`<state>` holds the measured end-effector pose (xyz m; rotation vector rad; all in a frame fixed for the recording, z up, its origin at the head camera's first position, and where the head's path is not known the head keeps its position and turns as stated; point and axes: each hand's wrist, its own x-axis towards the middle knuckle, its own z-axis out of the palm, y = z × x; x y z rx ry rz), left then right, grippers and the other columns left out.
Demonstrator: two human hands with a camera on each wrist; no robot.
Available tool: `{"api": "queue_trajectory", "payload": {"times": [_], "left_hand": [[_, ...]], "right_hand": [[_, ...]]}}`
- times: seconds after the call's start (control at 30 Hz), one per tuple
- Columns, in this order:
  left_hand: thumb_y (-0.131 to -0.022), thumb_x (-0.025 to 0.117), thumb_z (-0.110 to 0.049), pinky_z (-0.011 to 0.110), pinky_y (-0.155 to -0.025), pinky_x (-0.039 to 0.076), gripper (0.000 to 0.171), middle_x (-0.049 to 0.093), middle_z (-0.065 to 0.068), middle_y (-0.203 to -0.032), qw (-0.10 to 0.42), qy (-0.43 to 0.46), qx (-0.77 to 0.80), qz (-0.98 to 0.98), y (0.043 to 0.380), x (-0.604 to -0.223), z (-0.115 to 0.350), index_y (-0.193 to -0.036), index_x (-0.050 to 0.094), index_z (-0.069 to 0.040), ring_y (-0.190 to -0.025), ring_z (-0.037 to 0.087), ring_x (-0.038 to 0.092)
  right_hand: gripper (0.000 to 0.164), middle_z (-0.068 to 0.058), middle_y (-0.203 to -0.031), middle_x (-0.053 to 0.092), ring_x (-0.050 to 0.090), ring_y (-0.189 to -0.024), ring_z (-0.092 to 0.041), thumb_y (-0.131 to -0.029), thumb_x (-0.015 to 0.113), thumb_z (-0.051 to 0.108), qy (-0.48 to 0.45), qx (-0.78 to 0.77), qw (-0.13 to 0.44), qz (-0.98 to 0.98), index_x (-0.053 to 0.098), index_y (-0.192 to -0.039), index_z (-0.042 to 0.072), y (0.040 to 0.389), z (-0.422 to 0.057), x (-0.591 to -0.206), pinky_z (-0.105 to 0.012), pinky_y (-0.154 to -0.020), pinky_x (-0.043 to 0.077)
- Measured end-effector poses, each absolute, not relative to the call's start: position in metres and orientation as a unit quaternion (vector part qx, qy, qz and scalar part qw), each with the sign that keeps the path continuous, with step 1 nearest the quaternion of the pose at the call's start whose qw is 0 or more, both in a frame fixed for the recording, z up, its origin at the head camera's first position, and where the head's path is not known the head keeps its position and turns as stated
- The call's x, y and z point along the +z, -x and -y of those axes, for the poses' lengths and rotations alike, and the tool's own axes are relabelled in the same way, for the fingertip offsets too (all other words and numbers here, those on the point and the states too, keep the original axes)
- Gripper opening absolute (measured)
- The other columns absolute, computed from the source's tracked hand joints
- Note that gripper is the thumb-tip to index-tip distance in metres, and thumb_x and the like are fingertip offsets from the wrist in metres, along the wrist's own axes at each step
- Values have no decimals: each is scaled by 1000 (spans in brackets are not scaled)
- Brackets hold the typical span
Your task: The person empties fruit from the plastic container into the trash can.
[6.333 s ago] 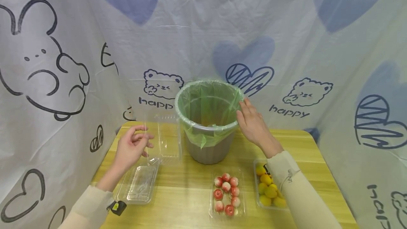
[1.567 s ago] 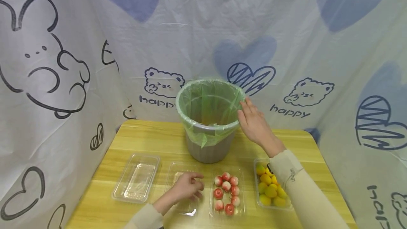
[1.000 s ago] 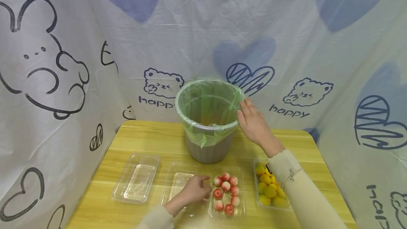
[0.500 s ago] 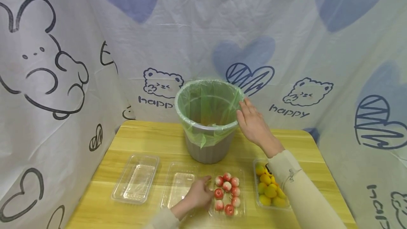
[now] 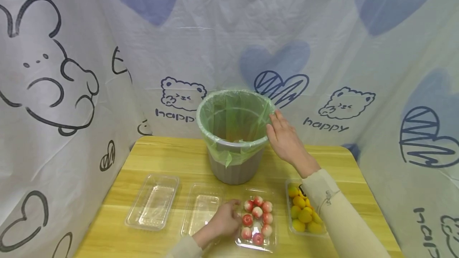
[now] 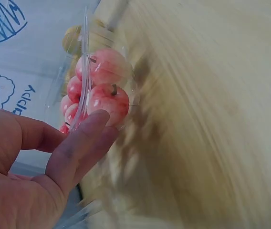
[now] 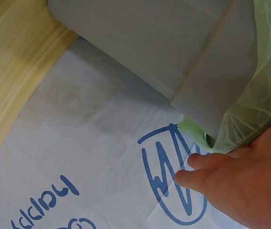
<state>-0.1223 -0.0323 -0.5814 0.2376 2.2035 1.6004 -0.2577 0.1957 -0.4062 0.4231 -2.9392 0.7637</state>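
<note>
My left hand (image 5: 226,219) pinches the left rim of a clear plastic box (image 5: 255,246) that holds several small red-and-white toy apples (image 5: 247,220). In the left wrist view, thumb and fingers meet at the box's edge (image 6: 84,57), with the apples (image 6: 108,102) just beyond. The box is slightly tipped. Further back stands a grey bin (image 5: 234,170) lined with a green bag (image 5: 233,152). My right hand (image 5: 285,136) rests against the bin's right rim, its fingers extended; the right wrist view shows that hand (image 7: 245,181) beside the bag's folded edge (image 7: 250,119).
Two clear plastic boxes without fruit, a far-left box (image 5: 154,202) and a nearer box (image 5: 202,206), lie left of the apples. To the right, a clear box of yellow-green fruit (image 5: 305,215) lies partly under my right sleeve. A printed cloth (image 5: 222,31) surrounds the wooden table (image 5: 168,154).
My left hand set down a clear box beside the far-left one, moved right to the apple box and took its rim. The box then tipped and its apples shifted. The right hand stayed put.
</note>
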Motion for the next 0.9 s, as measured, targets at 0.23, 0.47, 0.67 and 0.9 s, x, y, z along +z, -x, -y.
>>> {"api": "queue_trajectory", "payload": {"times": [0.23,0.47,0.67,0.9], "left_hand": [[-85,63,12,30,-46,56,70,65,14,-70,212,-96,568,-790,124,-565,42,-151,40,13,-52,19,60],[-86,61,13,44,-53,65,69,68,26,-81,219,-100,575,-782,128,-557,52,-150,38,16,-56,24,67],[-87,62,12,43,-52,65,68,67,20,-83,217,-94,584,-776,130,-544,57,-150,39,14,-58,24,69],[-89,63,10,35,-50,64,68,69,24,-92,217,-94,586,-775,132,-527,66,-152,37,14,-59,20,70]], "right_hand": [[67,-16,-178,5,13,-163,-42,-114,17,44,-137,251,40,958,20,-167,2,258,-195,-405,-71,-130,16],[68,-16,-178,4,12,-164,-42,-114,17,44,-136,252,38,957,19,-168,2,258,-195,-406,-70,-130,14],[68,-17,-178,5,12,-164,-41,-114,16,45,-136,254,40,957,19,-168,3,258,-195,-407,-70,-130,15],[68,-15,-178,3,11,-164,-41,-114,17,45,-138,255,39,956,19,-168,3,259,-195,-407,-70,-130,15]]}}
